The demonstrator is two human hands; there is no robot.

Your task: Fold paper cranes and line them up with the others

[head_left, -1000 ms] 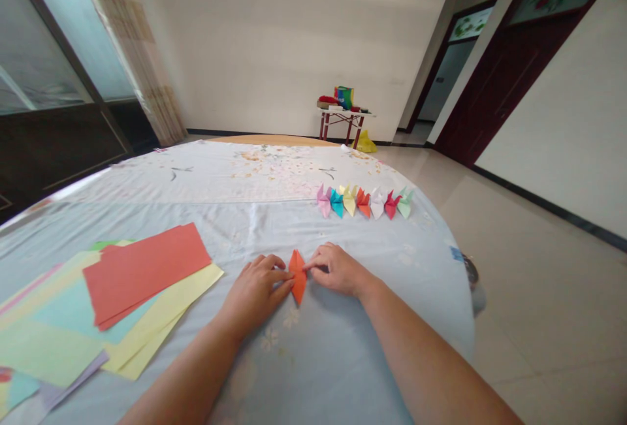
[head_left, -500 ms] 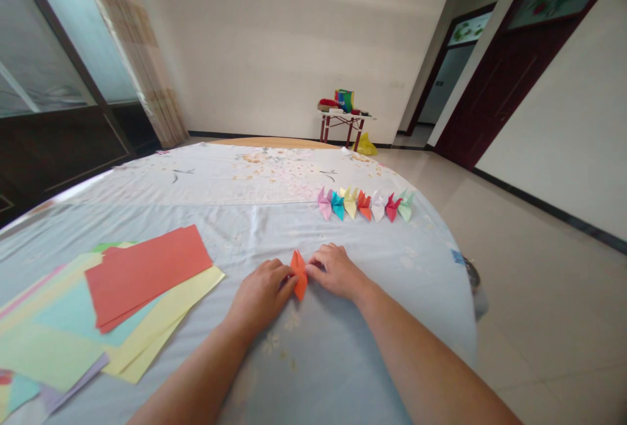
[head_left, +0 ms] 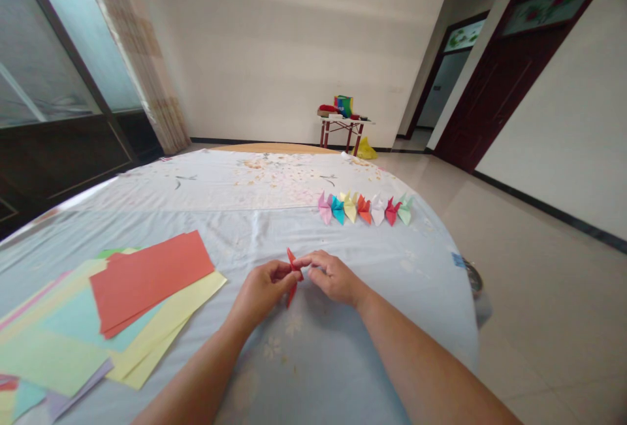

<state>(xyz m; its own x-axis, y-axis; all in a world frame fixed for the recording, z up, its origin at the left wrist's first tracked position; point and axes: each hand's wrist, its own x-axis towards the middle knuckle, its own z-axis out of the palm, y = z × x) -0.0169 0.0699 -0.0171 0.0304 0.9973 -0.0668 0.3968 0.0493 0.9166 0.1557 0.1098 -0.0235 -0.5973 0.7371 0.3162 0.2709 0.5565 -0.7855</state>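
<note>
A small folded piece of orange-red origami paper (head_left: 291, 296) is held over the tablecloth, seen nearly edge-on with its narrow ends pointing away and toward me. My left hand (head_left: 264, 288) pinches its middle between thumb and fingers. From the other side, my right hand (head_left: 336, 276) has its index finger and thumb at the paper's middle, around a small part of it. The fingertips hide the centre folds. Farther off, to the right, a row of several origami cranes (head_left: 364, 209) in different colours stands on the cloth.
To the left lie overlapping coloured paper sheets, with red sheets (head_left: 154, 281) on top and yellow ones (head_left: 171, 320) beneath. A pale flowered tablecloth (head_left: 274, 229) covers the round table. Against the far wall stands a small table (head_left: 345, 123) with items on it.
The orange-red paper has turned from showing its broad face to nearly edge-on. My right index finger has stretched over onto it, and my left fingers have shifted their pinch.
</note>
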